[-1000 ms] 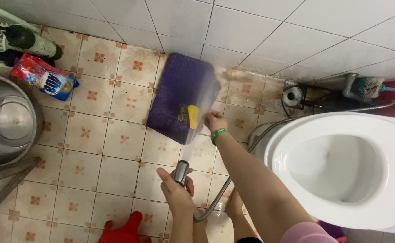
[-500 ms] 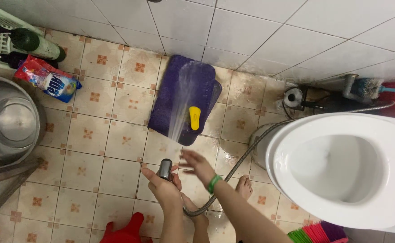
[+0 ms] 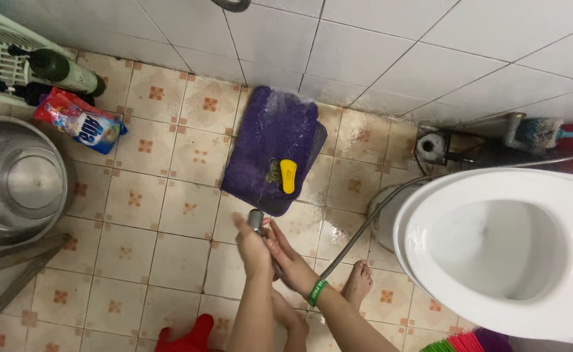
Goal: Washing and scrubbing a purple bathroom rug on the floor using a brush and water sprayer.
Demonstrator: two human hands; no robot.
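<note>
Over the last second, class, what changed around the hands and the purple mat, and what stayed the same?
The right hand let go of the mat and drew back to join the left hand on the sprayer. The mat, lifted before, now lies flat. The spray has moved up to the mat's far edge. The left hand still grips the sprayer; the yellow brush stays on the mat; the toilet and basin are unchanged.

A home bathroom: white glazed wall tiles (image 3: 391,45) meet a patterned beige tile floor (image 3: 149,215), beside a white ceramic toilet bowl (image 3: 495,248) and a purple shaggy bath mat (image 3: 263,146).
</note>
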